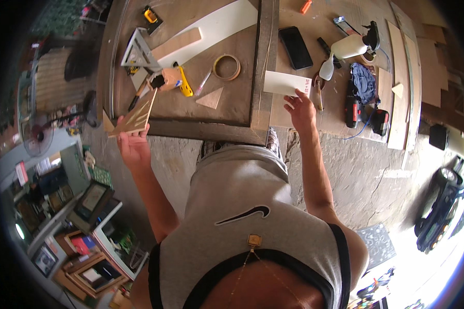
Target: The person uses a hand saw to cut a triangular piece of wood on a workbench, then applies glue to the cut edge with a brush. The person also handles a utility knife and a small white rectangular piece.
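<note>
At the near left edge of the workbench, my left hand (132, 143) is closed on a thin triangular wood piece (138, 114), held tilted up. Over on the right, my right hand (301, 110) grips the lower edge of a white rectangular panel (282, 82) with reddish handwriting at one end. A small triangular wood offcut (210, 98) lies on the bench between my hands. Beyond it are a roll of tape (226, 67), a yellow utility knife (184, 85) and a brown paper-like bundle (165, 79).
Farther back lie a metal square (138, 50), a yellow tape measure (150, 15) and a long white board (227, 21). On the right are a black phone (296, 48), a spray bottle (349, 47), a blue cloth (363, 82) and a red-black cordless drill (352, 112). A raised frame edge (191, 130) borders the bench.
</note>
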Demonstrator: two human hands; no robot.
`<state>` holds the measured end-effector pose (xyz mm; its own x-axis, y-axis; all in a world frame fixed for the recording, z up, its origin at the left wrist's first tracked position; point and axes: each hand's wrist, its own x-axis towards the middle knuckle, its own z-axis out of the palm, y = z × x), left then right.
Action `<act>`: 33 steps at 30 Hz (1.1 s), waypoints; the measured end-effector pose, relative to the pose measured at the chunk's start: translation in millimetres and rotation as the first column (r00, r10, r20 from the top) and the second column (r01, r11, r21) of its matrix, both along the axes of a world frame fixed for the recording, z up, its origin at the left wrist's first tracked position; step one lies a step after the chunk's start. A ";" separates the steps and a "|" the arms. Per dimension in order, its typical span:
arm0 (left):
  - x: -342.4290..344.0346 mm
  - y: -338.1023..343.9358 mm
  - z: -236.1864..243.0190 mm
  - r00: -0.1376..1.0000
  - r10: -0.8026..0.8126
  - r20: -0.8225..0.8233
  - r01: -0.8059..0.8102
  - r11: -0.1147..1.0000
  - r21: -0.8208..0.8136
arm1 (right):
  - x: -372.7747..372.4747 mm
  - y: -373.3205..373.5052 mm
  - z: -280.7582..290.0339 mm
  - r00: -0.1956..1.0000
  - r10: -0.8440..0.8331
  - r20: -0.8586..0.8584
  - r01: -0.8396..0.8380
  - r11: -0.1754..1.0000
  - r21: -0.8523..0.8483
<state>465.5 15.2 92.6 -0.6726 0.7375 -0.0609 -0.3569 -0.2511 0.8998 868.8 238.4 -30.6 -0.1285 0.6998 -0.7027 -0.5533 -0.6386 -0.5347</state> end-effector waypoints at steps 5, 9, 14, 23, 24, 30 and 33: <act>-81.0 7.0 -31.7 0.977 -0.181 0.110 0.154 0.964 0.215 | -12.8 -11.9 14.1 0.994 -0.102 0.031 0.094 0.978 0.185; -120.5 33.0 -42.6 0.966 -0.243 0.092 0.217 0.949 0.229 | 9.7 -10.4 40.9 0.959 -0.279 0.050 0.234 0.878 0.417; -87.9 85.6 -73.5 0.891 -0.404 0.205 0.387 0.914 0.121 | 30.1 -46.6 33.4 0.876 -0.440 0.199 0.389 0.887 0.249; 120.3 158.6 -168.4 0.556 -0.612 0.562 0.752 0.659 -0.026 | 36.1 -98.5 19.5 0.831 -0.466 0.304 0.423 0.884 0.201; 135.9 165.2 -173.5 0.550 -0.615 0.565 0.757 0.653 -0.025 | 42.2 -104.1 23.5 0.819 -0.478 0.318 0.430 0.878 0.213; 161.6 167.0 -178.2 0.635 -0.634 0.440 0.762 0.608 -0.223 | 77.7 -126.6 29.3 0.774 -0.511 0.374 0.467 0.859 0.208; 149.4 155.4 -155.0 0.742 -0.596 0.307 0.667 0.609 -0.429 | 72.1 -124.4 31.1 0.796 -0.488 0.358 0.437 0.873 0.217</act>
<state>614.8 170.6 -62.4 -0.0110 0.8181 -0.5749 -0.3701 0.5308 0.7624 940.9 114.0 0.4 0.4972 0.6848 -0.5327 -0.4965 -0.2790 -0.8220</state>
